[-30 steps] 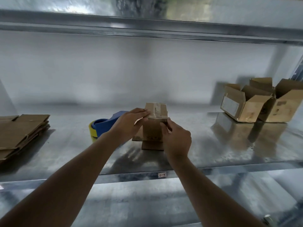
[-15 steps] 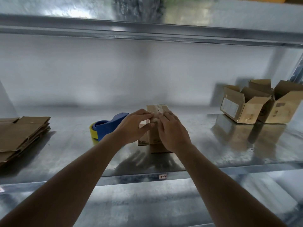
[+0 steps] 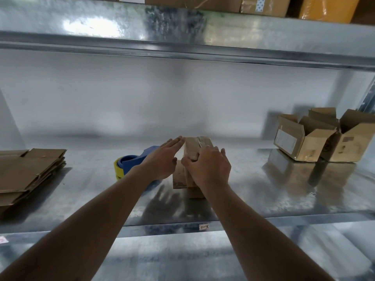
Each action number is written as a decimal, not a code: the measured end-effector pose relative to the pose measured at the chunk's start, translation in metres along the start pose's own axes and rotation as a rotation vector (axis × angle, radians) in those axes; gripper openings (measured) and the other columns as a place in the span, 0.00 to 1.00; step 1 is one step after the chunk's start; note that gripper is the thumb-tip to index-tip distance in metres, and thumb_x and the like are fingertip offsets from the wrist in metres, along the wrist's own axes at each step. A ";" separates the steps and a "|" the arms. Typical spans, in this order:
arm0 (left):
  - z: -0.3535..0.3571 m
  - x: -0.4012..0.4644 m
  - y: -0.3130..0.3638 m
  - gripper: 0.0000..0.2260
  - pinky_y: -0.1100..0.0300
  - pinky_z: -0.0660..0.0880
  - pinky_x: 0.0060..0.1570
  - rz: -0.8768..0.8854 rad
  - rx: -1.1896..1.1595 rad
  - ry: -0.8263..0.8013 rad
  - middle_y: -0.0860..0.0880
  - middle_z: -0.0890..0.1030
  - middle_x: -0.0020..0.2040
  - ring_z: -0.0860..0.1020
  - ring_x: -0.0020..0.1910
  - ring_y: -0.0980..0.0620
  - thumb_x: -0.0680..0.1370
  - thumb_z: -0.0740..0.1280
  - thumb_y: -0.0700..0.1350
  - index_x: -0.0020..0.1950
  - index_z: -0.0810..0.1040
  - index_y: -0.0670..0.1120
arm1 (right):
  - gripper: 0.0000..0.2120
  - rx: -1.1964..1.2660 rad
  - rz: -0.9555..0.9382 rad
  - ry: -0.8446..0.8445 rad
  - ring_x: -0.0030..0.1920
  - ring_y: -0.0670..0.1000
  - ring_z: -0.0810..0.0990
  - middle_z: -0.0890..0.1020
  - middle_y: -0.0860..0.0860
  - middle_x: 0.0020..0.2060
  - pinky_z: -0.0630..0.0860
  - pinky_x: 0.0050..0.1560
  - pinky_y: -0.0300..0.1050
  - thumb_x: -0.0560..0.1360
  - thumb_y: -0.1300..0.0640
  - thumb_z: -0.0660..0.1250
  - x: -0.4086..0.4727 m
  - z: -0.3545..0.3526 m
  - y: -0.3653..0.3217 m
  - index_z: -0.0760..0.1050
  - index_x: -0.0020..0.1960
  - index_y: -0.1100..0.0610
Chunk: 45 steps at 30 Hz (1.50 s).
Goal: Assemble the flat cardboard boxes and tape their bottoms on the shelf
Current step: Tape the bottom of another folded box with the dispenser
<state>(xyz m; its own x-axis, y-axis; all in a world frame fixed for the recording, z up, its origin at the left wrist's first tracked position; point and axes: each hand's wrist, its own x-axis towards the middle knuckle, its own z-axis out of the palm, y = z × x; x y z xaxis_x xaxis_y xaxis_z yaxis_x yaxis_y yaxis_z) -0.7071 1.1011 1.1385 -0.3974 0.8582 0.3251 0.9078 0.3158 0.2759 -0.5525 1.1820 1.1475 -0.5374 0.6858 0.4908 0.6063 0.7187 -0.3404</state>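
**Both hands on small box, mid shelf**

Right hand [image 3: 209,169] grips the small cardboard box [image 3: 194,151] from the near side, fingers curled over its top edge, thumb pinching the near left corner. Wrist is bent down a bit, forearm running straight in from lower right. My left hand [image 3: 162,161] is flat, fingers straight and together, pointing away and up-right, fingertips at the box's top left edge; can't tell if they press it or just touch. Thumb is tucked low beside the box's left face. Left forearm comes in long from lower left, both arms nearly fully reached out.

Box stands upright on the metal shelf [image 3: 263,195], about centre, its taped seam [image 3: 199,139] on top. Loose flaps [image 3: 179,177] hang down to the shelf on its near and left sides, one with dark print.

Blue tape dispenser [image 3: 134,163] with a yellow roll sits just left of my left hand, partly hidden behind the wrist. Stack of flat cardboard boxes [image 3: 28,171] lies at the far left of the shelf, well apart from the hands. Two assembled boxes [image 3: 324,138] with top flaps open sit at the far right, touching each other, the left one tilted. White sticker [image 3: 204,227] on the shelf's front lip. More cartons [image 3: 263,5] on the upper shelf.
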 end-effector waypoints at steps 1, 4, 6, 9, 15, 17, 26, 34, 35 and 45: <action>0.001 0.001 0.001 0.35 0.54 0.52 0.80 0.000 0.007 -0.003 0.55 0.49 0.85 0.48 0.84 0.51 0.84 0.64 0.39 0.85 0.48 0.53 | 0.33 -0.007 0.010 -0.006 0.66 0.55 0.81 0.84 0.54 0.62 0.65 0.79 0.53 0.76 0.30 0.66 0.000 0.000 -0.002 0.80 0.64 0.57; 0.004 0.005 -0.001 0.37 0.53 0.54 0.81 -0.012 0.028 -0.014 0.54 0.47 0.85 0.48 0.84 0.50 0.84 0.66 0.40 0.85 0.47 0.53 | 0.32 -0.003 0.008 0.001 0.66 0.55 0.81 0.84 0.54 0.62 0.65 0.79 0.53 0.77 0.32 0.67 -0.001 -0.001 -0.003 0.80 0.64 0.58; 0.006 0.006 -0.003 0.37 0.51 0.55 0.81 -0.025 0.033 -0.024 0.54 0.47 0.85 0.48 0.84 0.49 0.84 0.66 0.42 0.85 0.47 0.54 | 0.30 0.018 -0.008 0.014 0.66 0.55 0.81 0.83 0.55 0.64 0.63 0.80 0.51 0.77 0.35 0.69 -0.003 0.000 -0.005 0.81 0.64 0.60; 0.003 0.003 -0.003 0.37 0.51 0.56 0.81 -0.019 0.016 -0.022 0.53 0.48 0.85 0.50 0.84 0.48 0.83 0.67 0.42 0.85 0.48 0.53 | 0.27 0.050 -0.074 0.023 0.71 0.54 0.77 0.81 0.55 0.68 0.56 0.82 0.50 0.79 0.39 0.69 -0.005 0.007 -0.004 0.80 0.67 0.60; -0.010 -0.003 -0.001 0.35 0.58 0.59 0.76 -0.009 -0.013 0.034 0.54 0.50 0.85 0.53 0.83 0.52 0.84 0.65 0.43 0.85 0.49 0.53 | 0.28 0.015 -0.195 0.018 0.75 0.57 0.71 0.78 0.56 0.71 0.53 0.82 0.54 0.81 0.44 0.51 -0.002 0.007 0.027 0.74 0.73 0.57; -0.011 -0.001 0.002 0.35 0.58 0.62 0.74 -0.010 -0.013 0.012 0.54 0.50 0.85 0.55 0.83 0.52 0.84 0.65 0.42 0.85 0.50 0.54 | 0.23 -0.016 -0.216 0.007 0.74 0.58 0.71 0.77 0.56 0.71 0.55 0.81 0.56 0.82 0.50 0.60 -0.001 0.005 0.034 0.72 0.74 0.57; -0.002 0.011 0.014 0.30 0.55 0.62 0.78 0.002 -0.124 0.007 0.53 0.67 0.80 0.64 0.79 0.51 0.82 0.65 0.36 0.82 0.63 0.53 | 0.16 -0.067 -0.330 -0.003 0.66 0.57 0.78 0.81 0.53 0.65 0.67 0.73 0.54 0.79 0.56 0.67 0.003 -0.018 0.063 0.75 0.67 0.55; -0.001 0.018 0.026 0.20 0.77 0.72 0.49 0.003 -0.262 0.166 0.52 0.84 0.57 0.81 0.55 0.55 0.77 0.64 0.29 0.62 0.85 0.46 | 0.20 -0.044 -0.163 -0.036 0.65 0.55 0.77 0.76 0.51 0.67 0.76 0.64 0.51 0.84 0.47 0.62 0.003 -0.027 0.046 0.69 0.73 0.53; -0.002 0.018 0.027 0.18 0.76 0.73 0.47 0.015 -0.274 0.178 0.52 0.84 0.55 0.81 0.53 0.54 0.78 0.65 0.30 0.60 0.86 0.45 | 0.20 -0.043 -0.151 -0.031 0.64 0.54 0.77 0.76 0.51 0.66 0.77 0.63 0.51 0.84 0.43 0.59 0.004 -0.025 0.045 0.71 0.72 0.52; 0.006 0.018 0.034 0.18 0.61 0.68 0.71 -0.031 -0.255 0.143 0.50 0.75 0.74 0.74 0.71 0.51 0.86 0.63 0.45 0.76 0.74 0.48 | 0.32 -0.059 -0.231 -0.061 0.71 0.55 0.74 0.77 0.50 0.71 0.68 0.74 0.54 0.80 0.29 0.51 0.006 -0.012 0.059 0.74 0.71 0.50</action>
<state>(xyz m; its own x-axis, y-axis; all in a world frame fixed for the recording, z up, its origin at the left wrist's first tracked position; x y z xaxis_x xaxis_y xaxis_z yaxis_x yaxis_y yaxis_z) -0.6825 1.1294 1.1483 -0.4554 0.7781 0.4327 0.8393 0.2132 0.5001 -0.5129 1.2266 1.1398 -0.6986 0.5113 0.5005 0.4959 0.8503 -0.1765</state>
